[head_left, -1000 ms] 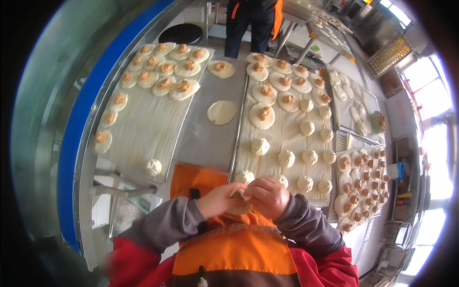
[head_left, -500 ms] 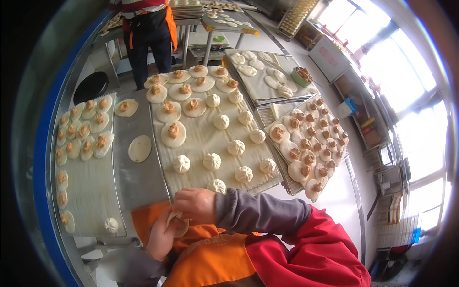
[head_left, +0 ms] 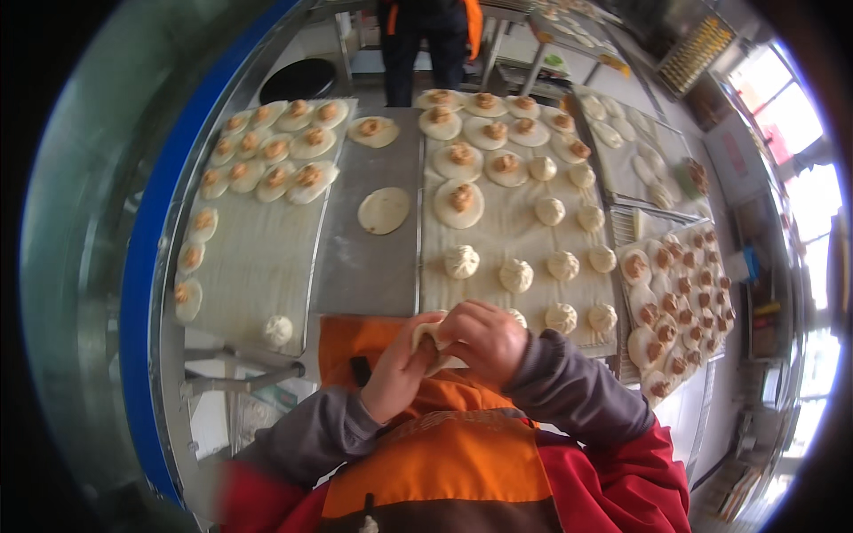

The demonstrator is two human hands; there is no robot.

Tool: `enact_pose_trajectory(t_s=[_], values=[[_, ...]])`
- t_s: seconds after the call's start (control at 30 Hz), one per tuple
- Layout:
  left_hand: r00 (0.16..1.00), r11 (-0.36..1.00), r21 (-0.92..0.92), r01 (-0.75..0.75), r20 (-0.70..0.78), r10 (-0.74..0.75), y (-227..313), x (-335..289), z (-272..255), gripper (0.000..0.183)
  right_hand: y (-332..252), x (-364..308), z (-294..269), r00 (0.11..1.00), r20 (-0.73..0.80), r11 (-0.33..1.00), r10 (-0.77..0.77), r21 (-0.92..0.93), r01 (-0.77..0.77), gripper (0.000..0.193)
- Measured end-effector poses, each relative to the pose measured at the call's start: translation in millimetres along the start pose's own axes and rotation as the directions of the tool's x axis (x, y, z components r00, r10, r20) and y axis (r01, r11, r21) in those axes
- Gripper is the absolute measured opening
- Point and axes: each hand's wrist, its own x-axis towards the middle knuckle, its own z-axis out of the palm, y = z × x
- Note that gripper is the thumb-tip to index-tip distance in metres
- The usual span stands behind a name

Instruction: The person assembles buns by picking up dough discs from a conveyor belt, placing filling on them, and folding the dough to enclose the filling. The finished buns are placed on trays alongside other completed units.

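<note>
From my remote view, nearest the camera is the orange apron [head_left: 418, 462] with grey sleeves. Just above it, both hands meet at chest height around 1 dough wrapper [head_left: 433, 342]. My left hand [head_left: 397, 375] cups it from below and the left, fingers curled together under the dough. My right hand [head_left: 482, 342] covers it from the right and above, fingers bent and pinched onto the wrapper's edge. The dough lies between the 2 palms, showing only as a pale strip at the top and underside; I cannot tell its long axis. Both hands touch it, the right more on top. Beyond, the cloth-lined tray [head_left: 520, 231] carries closed buns [head_left: 462, 261], and farther off open rounds topped with filling [head_left: 459, 202]. 1 bare round [head_left: 384, 210] lies on the metal strip.
</note>
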Motion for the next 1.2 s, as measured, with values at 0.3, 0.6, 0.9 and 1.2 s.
enact_pose_trajectory(t_s=[0.3, 0.6, 0.9, 1.2], values=[[0.986, 0.995, 0.065, -0.082, 0.149, 0.072, 5, 5, -20, 0.033, -3, 15, -5, 0.992, 0.129, 1.000, 0.004, 0.001, -0.004, 0.039], [0.997, 0.999, 0.020, -0.043, -0.069, 0.044, -12, 6, -2, 0.040, -6, 25, -2, 0.983, 0.152, 0.971, -0.104, -0.199, 0.133, 0.042], [0.926, 0.933, 0.106, -0.344, -0.126, 0.356, -29, 22, -3, 0.039, -6, 33, -4, 0.960, 0.180, 0.925, -0.216, -0.278, 0.261, 0.030], [0.979, 0.893, -0.436, 0.111, -0.105, -0.173, -4, 10, -1, 0.048, -6, 32, -1, 0.981, 0.114, 0.964, -0.156, -0.200, 0.177, 0.024]])
